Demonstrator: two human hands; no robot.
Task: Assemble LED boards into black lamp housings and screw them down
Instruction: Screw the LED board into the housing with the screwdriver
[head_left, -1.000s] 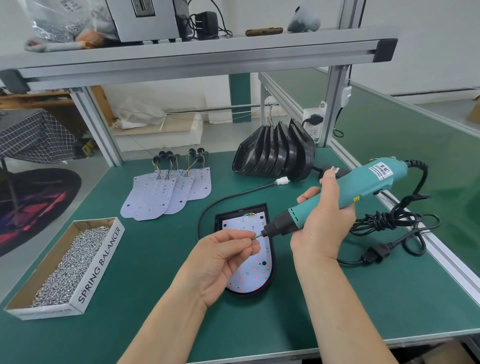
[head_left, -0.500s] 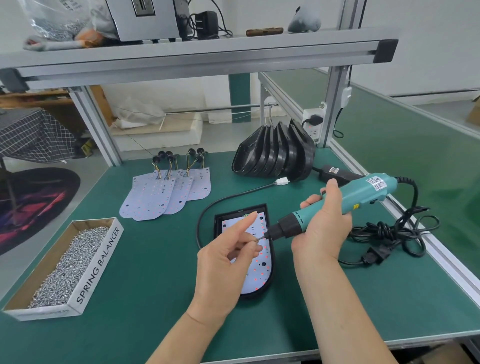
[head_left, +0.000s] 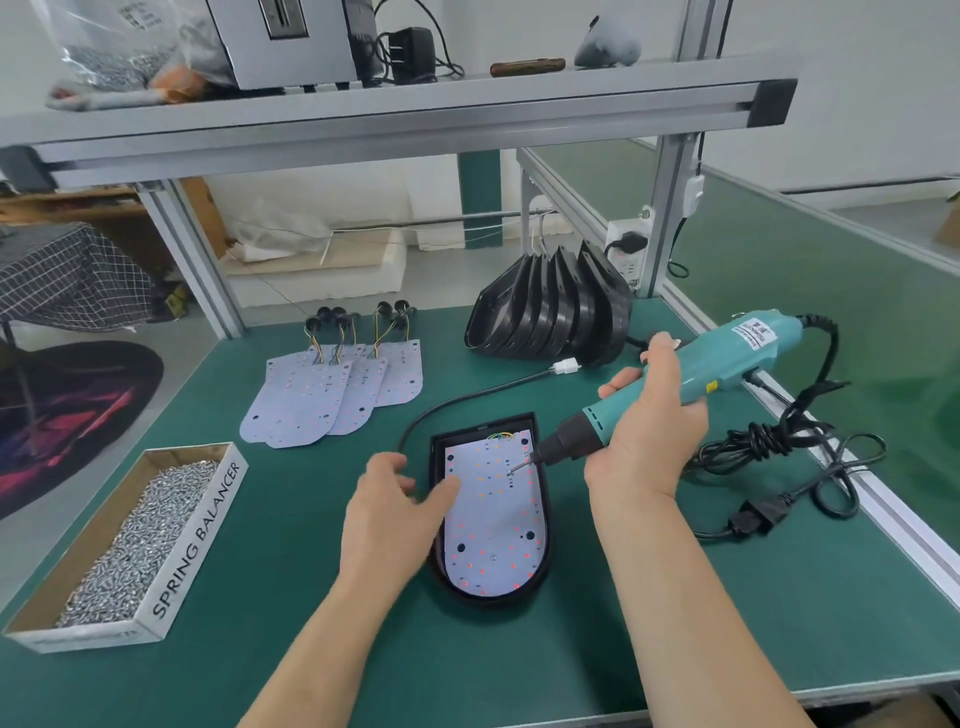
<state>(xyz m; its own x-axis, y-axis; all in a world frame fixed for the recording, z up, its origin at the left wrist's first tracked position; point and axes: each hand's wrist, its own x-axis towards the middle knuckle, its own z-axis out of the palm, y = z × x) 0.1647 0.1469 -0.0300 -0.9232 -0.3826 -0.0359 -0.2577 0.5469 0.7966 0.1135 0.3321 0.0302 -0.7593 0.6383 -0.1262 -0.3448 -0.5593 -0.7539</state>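
Right hand (head_left: 644, 436) grips the screwdriver (head_left: 691, 374), tip on the board (head_left: 493, 519); left hand (head_left: 389, 519) rests on the housing (head_left: 483, 601), box (head_left: 202, 525) to its left

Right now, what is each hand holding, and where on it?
Right hand grips the teal electric screwdriver round the front of its body, behind the black nose. Left hand holds nothing; it rests open on the left edge of the black lamp housing.

We work with both hands bare: our left hand (head_left: 395, 519) and right hand (head_left: 644, 441) are uncovered, and both slim forearms (head_left: 332, 649) run bare from the wrist to the lower edge of the view, where any sleeve lies out of sight.
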